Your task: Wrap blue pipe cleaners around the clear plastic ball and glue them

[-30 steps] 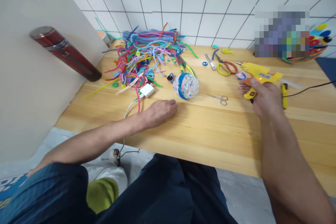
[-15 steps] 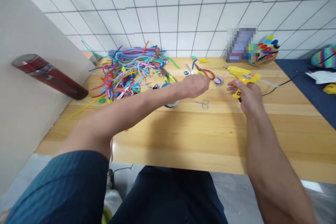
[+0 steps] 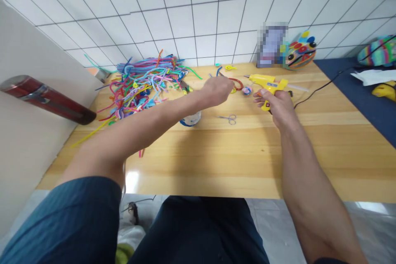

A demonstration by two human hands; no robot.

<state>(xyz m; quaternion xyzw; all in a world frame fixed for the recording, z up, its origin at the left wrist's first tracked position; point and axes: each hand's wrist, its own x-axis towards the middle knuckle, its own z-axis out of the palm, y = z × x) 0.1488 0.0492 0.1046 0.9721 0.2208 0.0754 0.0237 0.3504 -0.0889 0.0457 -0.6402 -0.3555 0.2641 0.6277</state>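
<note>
My right hand [image 3: 275,105] grips a yellow glue gun [image 3: 266,83] above the wooden table [image 3: 235,152], its nozzle pointing left. My left hand [image 3: 216,90] reaches across the table, fingers curled, right beside the red-and-yellow-handled scissors [image 3: 237,84] and a small pink and blue round piece [image 3: 246,90]. Whether it holds anything I cannot tell. A ball wrapped in blue and pale pipe cleaner [image 3: 190,119] sits mostly hidden under my left forearm. Small silver scissors [image 3: 228,119] lie between my arms.
A tangled heap of coloured pipe cleaners [image 3: 145,80] covers the table's far left. A red cylinder [image 3: 46,99] sticks out from the left partition. A colourful mask-like craft [image 3: 300,53] leans on the tiled wall. The glue gun's black cord [image 3: 324,86] runs right toward a dark blue surface.
My left hand left the table near the ball and reached forward to the red-handled scissors. My right hand kept hold of the glue gun. The camera tilted up and shifted.
</note>
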